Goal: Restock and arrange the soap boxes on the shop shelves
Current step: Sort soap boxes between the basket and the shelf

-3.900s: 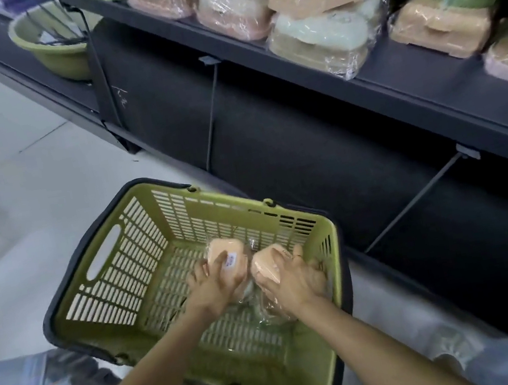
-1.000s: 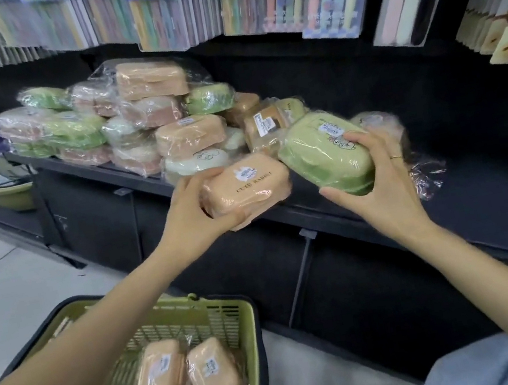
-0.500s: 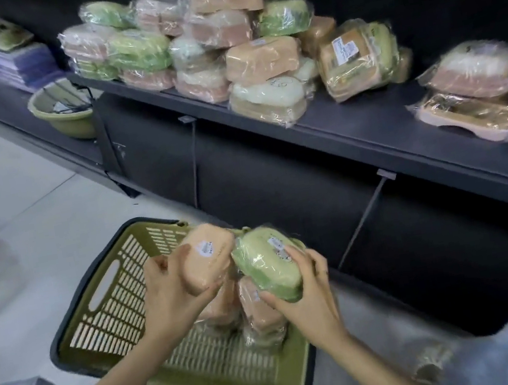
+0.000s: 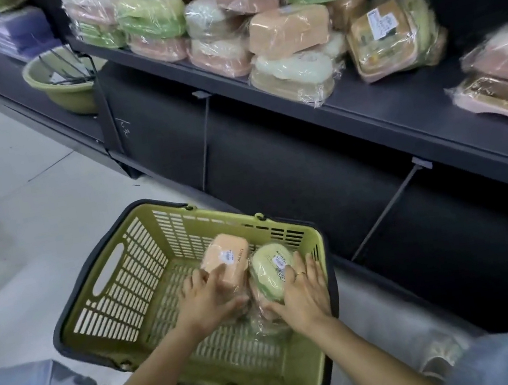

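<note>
Orange soap box (image 4: 226, 263) | tilted, long axis toward shelf (image 4: 399, 107) | left hand (image 4: 207, 301)

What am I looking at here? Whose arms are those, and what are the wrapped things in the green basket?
The picture comes from a camera worn on a person's head, so you see what they see when they look down. No machine here, just two bare arms reaching forward.

The green basket sits on the floor in front of a dark shop shelf. The left hand has its fingers on an orange soap box wrapped in clear plastic. The right hand lies beside a green soap box, touching it. Both boxes are inside the basket, on top of more wrapped packs that are hard to make out.

Up on the shelf lies a big pile of soap boxes, orange, green, pink and white, all in shiny wrap. Further left, a green bowl sits on a lower ledge.
</note>
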